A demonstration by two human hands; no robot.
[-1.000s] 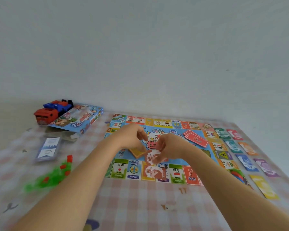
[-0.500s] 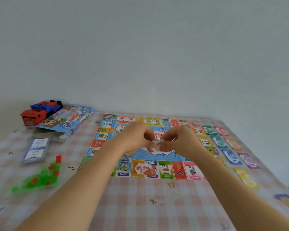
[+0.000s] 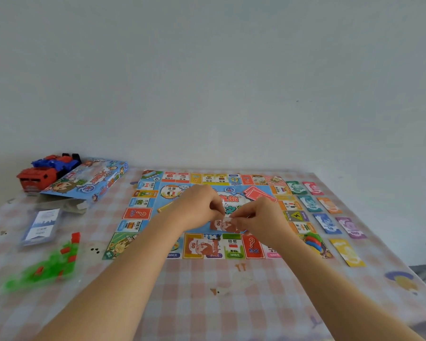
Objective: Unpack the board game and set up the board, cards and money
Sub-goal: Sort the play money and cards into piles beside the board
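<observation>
Orange banknote over the board, pinched between left hand and right hand

Left hand, right hand close together, fingers pinched.

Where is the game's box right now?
In the head view, the game box lies at the far left of the table, left of the board. It leans against the red and blue toy trucks behind it.
</observation>
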